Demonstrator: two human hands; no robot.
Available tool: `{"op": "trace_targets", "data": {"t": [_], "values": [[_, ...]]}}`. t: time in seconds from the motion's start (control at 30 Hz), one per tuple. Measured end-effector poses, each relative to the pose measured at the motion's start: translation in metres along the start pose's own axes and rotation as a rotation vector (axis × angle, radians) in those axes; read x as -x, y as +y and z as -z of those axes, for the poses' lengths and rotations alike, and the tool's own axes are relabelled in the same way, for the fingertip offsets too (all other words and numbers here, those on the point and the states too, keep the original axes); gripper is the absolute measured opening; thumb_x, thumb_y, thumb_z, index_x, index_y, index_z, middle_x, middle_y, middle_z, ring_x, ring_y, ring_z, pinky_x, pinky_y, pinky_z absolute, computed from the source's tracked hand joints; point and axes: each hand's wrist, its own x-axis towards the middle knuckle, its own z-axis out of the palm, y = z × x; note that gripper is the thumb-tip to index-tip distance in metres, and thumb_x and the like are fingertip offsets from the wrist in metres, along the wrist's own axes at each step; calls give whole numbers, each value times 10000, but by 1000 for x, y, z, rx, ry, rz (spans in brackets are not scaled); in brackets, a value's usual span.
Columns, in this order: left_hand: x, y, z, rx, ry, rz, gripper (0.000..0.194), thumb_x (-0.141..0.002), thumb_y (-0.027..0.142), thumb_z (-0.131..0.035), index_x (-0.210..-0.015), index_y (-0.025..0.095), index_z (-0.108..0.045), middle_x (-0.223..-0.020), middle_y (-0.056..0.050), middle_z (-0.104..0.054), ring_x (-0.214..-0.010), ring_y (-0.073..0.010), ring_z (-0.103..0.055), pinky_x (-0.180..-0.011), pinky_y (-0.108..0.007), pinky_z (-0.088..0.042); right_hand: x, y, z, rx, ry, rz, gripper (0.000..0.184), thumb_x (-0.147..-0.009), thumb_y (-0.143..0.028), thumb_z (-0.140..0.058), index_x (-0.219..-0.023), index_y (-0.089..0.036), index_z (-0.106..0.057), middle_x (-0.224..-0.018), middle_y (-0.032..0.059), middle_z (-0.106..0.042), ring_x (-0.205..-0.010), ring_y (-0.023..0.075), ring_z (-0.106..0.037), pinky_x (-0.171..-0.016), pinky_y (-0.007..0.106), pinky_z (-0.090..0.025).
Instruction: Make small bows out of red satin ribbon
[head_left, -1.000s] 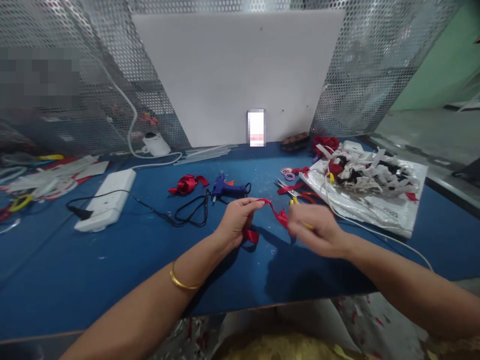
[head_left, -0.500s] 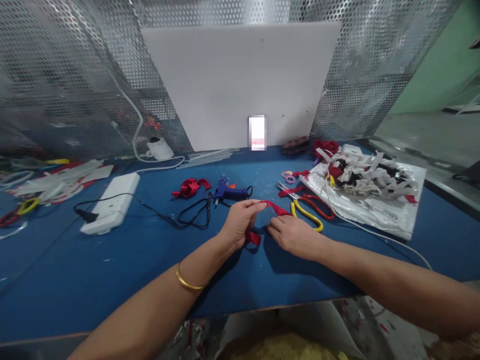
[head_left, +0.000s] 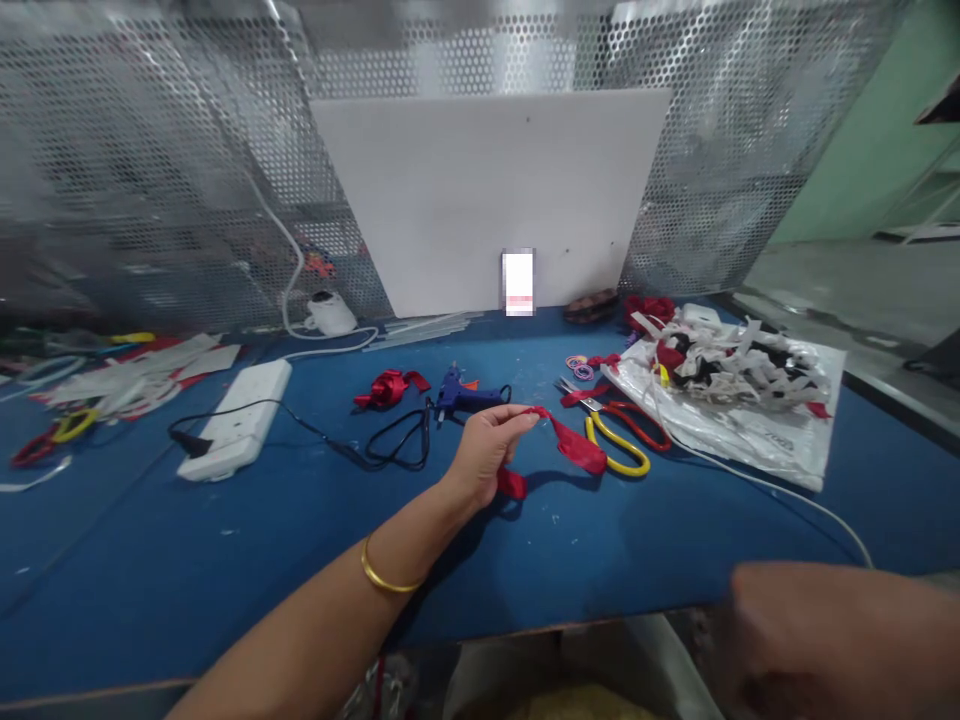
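A glossy red satin ribbon (head_left: pixel 579 448) is pinched between the thumb and forefinger of the left hand (head_left: pixel 495 440); one length runs out to the right of the fingertips, its end beside the yellow handle loop of the scissors, and another red length shows just below the palm. The right hand (head_left: pixel 780 620) is blurred at the lower right, well apart from the ribbon and near the front edge of the blue tabletop (head_left: pixel 300 570); whether its fingers are spread or closed, I cannot tell. The metal scissors with one red and one yellow handle (head_left: pixel 619 425) lie right of the ribbon. Behind the left hand is a blue glue gun (head_left: pixel 469 397), with a loose bundle of red ribbon (head_left: pixel 390 388) to its left. Farther left sits a long white power strip (head_left: pixel 240 420); at the right, pale, black and red fabric scraps (head_left: pixel 727 360) lie on a white plastic bag (head_left: pixel 787 440).
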Motion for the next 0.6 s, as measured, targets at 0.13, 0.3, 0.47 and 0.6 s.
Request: {"op": "trace_targets", "data": {"t": [0.13,0.3,0.47,0.6], "values": [[8,0,-4,-63,-49,-19,210,-687,292,-726,-794,113,-696,-428,80,-341,-415,-31,-208,-411,-189,-151,-25,-6,45,-46,360,34,105,-830,-258,-614,-772,-185,-663,-726,-7,-645,-658,102,-578,-589,195,-393],[13,5,-7,-144,-76,-74,164,-681,265,-726,-754,119,-720,-544,30,-526,-498,-45,-354,-492,-177,-284,-88,5,77,132,1038,106,103,-860,-274,-596,-818,-187,-632,-788,11,-638,-706,117,-579,-648,216,-414],[13,3,-10,-207,-106,-96,162,-686,281,-713,-737,129,-727,-646,3,-602,-596,-86,-460,-580,-201,-374,-118,23,67,176,1059,162,68,-870,-241,-586,-859,-188,-628,-806,19,-618,-728,125,-580,-665,227,-430],[14,0,-11,-228,-137,-52,136,-688,269,-698,-735,145,-729,-587,19,-561,-524,-83,-433,-524,-210,-375,-117,30,58,135,1064,193,87,-886,-210,-558,-851,-187,-635,-822,19,-625,-741,116,-584,-688,223,-431]]}}
